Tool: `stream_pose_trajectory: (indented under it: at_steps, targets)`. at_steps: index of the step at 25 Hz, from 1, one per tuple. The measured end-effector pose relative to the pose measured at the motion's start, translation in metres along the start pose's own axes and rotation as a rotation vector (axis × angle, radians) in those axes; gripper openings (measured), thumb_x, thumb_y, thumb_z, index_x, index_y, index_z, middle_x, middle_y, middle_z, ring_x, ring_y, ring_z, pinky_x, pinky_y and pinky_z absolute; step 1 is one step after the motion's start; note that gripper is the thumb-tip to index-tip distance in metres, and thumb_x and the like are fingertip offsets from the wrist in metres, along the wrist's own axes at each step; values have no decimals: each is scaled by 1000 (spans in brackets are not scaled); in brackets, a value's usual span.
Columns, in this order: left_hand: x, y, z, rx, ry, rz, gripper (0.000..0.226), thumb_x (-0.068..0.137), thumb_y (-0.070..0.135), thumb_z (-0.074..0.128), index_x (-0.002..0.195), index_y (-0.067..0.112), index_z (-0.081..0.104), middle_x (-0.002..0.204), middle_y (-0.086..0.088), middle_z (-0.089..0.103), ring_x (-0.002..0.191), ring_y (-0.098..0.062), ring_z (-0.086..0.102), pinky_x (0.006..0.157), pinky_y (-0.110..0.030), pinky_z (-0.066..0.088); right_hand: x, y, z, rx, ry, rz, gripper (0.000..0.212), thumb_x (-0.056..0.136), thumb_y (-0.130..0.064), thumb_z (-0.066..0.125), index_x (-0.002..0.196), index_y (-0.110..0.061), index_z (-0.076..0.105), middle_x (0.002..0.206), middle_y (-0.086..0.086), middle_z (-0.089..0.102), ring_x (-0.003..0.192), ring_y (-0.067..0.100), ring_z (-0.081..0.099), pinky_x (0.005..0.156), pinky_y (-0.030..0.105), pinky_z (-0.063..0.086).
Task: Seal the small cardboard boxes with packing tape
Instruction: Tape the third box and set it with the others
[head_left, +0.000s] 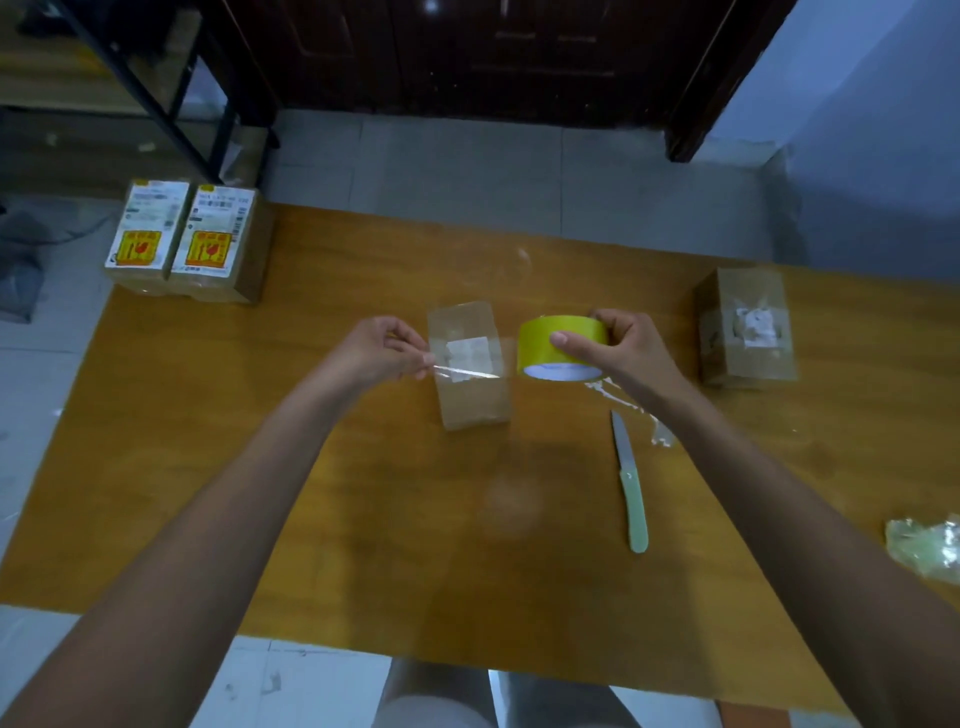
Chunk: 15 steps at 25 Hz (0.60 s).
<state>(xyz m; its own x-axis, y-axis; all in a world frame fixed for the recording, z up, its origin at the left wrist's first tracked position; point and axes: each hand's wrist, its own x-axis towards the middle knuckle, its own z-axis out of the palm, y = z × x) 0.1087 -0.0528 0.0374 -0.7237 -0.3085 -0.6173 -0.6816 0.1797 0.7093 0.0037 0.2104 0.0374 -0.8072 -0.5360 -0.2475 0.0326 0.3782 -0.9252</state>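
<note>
Left hand (382, 347) pinches the free end of a clear tape strip (462, 370); right hand (618, 347) grips the yellow tape roll (561, 345), thumb across its face, fingers curled over the top. Strip is stretched between the 2 hands, hanging over the middle box (470, 364), which stands at table centre. Can't tell if the tape touches the box yet.

Head view, progress: 2 labelled boxes (189, 239) sit side by side at the far-left corner of the table (311, 519), look glossy with tape, so likely done. 1 box (745, 327) at far right looks wrapped too, white patch on top. Middle box is the 1 in work: strip pulled out, not yet stuck down or cut, as far as I can judge.

Middle box: plain brown card, small, upright, white label remnant on top, surface shiny in places.

Knife (631, 483) lies on the table near the right forearm, blade pointing away, tape scraps (628, 405) beside it.
</note>
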Motion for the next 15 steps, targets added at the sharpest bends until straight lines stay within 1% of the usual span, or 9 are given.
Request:
stream_pose_trajectory:
  at_steps: [2,4,5,7,8,9,11,13,15]
  targets:
    - [14,-6,4,-32,32,-26,19,82,1,73,88,7,56,63,-2,67,44,3,59,42,-10,40,16,7,6,-14,15,28,45,75,-41,79,64,-5,55,57,4,44,52,15,44,51,29,33]
    - [25,-13,7,-29,70,-40,22,81,0,73,83,10,54,54,5,65,43,5,58,41,-9,40,28,9,10,-56,22,37,38,76,-37,80,62,-11,55,55,-3,45,51,9,42,49,24,31]
    - [30,-16,8,-23,83,-48,24,79,0,74,81,12,53,54,5,65,44,4,59,44,-11,42,33,10,12,-81,19,38,35,77,-34,79,61,-15,55,53,-6,45,49,7,41,48,22,30]
    - [37,-20,8,18,100,-68,27,77,2,77,77,15,52,53,6,65,52,-1,63,53,-18,46,40,11,14,-103,10,45,34,77,-31,79,61,-16,54,54,-5,44,48,4,39,46,20,29]
    - [40,-20,9,54,112,-83,29,76,4,78,76,16,51,51,7,65,57,-5,63,58,-21,45,42,12,14,-108,4,49,34,77,-32,79,62,-12,55,55,-2,45,49,5,40,46,21,29]
    - [42,-19,11,89,125,-95,31,76,4,78,74,17,49,47,9,62,61,-8,63,59,-21,43,44,13,14,-116,-8,45,38,76,-35,79,65,-7,57,57,1,46,51,7,41,48,23,29]
    - [44,-17,16,149,151,-107,36,75,5,78,73,20,45,44,11,59,66,-10,61,54,-19,39,45,16,12,-134,-26,42,49,75,-41,79,74,4,60,62,10,49,56,14,45,51,28,31]
    - [45,-20,19,191,169,-104,38,74,6,78,73,21,44,53,9,60,72,-12,61,55,-21,39,44,15,10,-140,-40,31,52,75,-43,79,79,6,62,65,20,53,57,18,48,52,33,34]
    - [45,-23,20,206,173,-78,35,74,8,79,77,20,46,58,6,63,75,-12,63,63,-25,43,43,15,9,-142,-43,23,53,74,-44,79,85,6,65,75,29,61,60,22,54,53,39,42]
